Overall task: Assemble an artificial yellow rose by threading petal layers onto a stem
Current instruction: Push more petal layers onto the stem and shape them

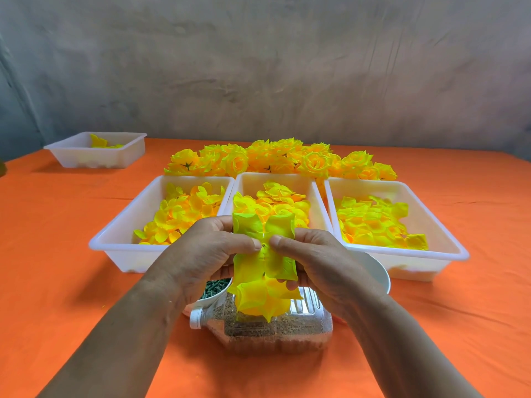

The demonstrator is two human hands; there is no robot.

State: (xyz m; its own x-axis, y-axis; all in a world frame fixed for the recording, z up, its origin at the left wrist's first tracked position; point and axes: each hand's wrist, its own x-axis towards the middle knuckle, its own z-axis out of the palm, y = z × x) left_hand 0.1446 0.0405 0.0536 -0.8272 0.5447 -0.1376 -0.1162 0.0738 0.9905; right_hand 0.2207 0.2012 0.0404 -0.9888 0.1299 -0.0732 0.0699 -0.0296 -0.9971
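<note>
Fingers (247, 243) of the left hand (201, 254) and right hand (324, 259) pinch one petal layer (264, 228) before three filled trays (115, 243) (273, 175) (402, 252).

Matt orange cloth (86, 282); glossy white plastic trays (115, 248); thin fabric petals (264, 254).

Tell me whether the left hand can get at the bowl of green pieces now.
Probably yes, once freed. The bowl of green pieces sits just beneath the left hand with nothing between, but that hand and the right hand both pinch the petal layer, so it must let go.
</note>
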